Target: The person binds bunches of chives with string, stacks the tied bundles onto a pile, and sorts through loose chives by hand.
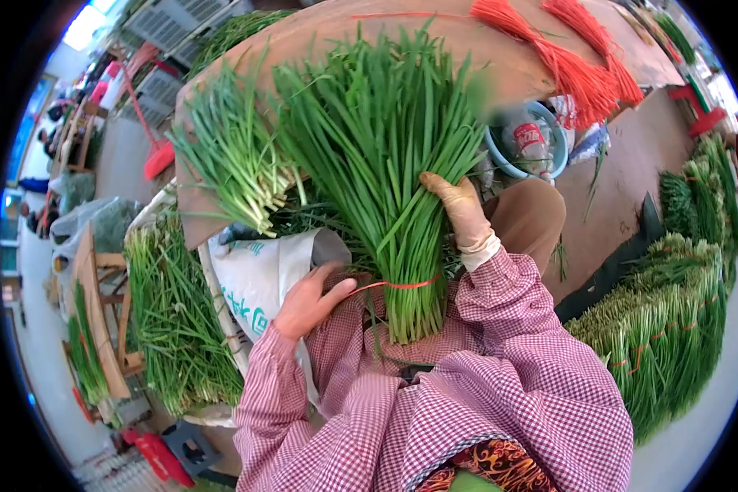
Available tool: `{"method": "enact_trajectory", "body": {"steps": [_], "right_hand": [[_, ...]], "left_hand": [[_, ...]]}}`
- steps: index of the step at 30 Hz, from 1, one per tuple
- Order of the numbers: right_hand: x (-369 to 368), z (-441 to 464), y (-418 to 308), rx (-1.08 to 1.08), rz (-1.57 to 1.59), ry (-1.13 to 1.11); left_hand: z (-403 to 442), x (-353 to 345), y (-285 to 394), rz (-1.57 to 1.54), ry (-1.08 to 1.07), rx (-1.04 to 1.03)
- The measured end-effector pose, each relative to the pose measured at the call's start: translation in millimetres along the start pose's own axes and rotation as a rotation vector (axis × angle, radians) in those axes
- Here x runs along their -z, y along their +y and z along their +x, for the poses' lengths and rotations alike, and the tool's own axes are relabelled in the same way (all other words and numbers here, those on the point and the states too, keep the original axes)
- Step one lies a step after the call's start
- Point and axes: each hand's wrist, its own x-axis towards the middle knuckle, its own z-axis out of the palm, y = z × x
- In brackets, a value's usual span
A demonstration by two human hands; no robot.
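Your gloved right hand (465, 215) closes its fingers around the long green leafy bundle (394, 180), pointing away from your lap (344, 336); just left, your bare left hand (305, 305) seemingly pinches the thin red tie (414, 285) crossing it.

Left hand (310, 302) bare, thumb extended — right hand (461, 211) gloved, higher.

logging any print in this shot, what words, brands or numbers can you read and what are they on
White bag: large blue-green characters, turned sideways and partly cut off by folds; one looks like "回", but not surely. The rest can't be read.
Plastic bottle in the blue basin: pale lettering on a red label, too small and blurred to read.
No number is legible.
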Motion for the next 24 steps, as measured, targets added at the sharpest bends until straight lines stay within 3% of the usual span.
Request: {"method": "enact_trajectory", "body": {"steps": [2,4,6,7,10,13,14,19,22,24], "right_hand": [[3,3,4,0.003,-0.010,-0.012],[5,4,5,0.002,-0.030,-0.004],[2,-2,-3,-0.027,-0.022,0.005],[1,-4,-6,-0.029,-0.019,0.024],[6,-5,-9,-0.013,0.001,0.066],[16,-12,-18,0.097,-0.081,-0.002],[19,-14,-22,0.041,-0.092,-0.052],[3,-26,-44,0.072,-0.048,-0.173],[-4,-22,-43,0.137,-0.267,-0.130],[-3,-19,-38,0.145,-0.179,-0.111]], "left_hand": [[11,-10,5,0.039,0.074,-0.060],[45,-27,0,-0.384,0.200,-0.027],[73,-33,24,-1.088,0.117,0.023],[81,-42,26,-1.128,0.122,-0.029],[98,-54,26,-1.237,0.068,-0.171],[86,-57,51,-1.086,0.200,-0.174],[80,-54,62,-1.128,0.173,-0.159],[81,-61,79,-0.880,0.251,-0.232],[83,-63,85,-0.698,0.316,-0.262],[79,-61,84,-0.922,0.253,-0.196]]}}
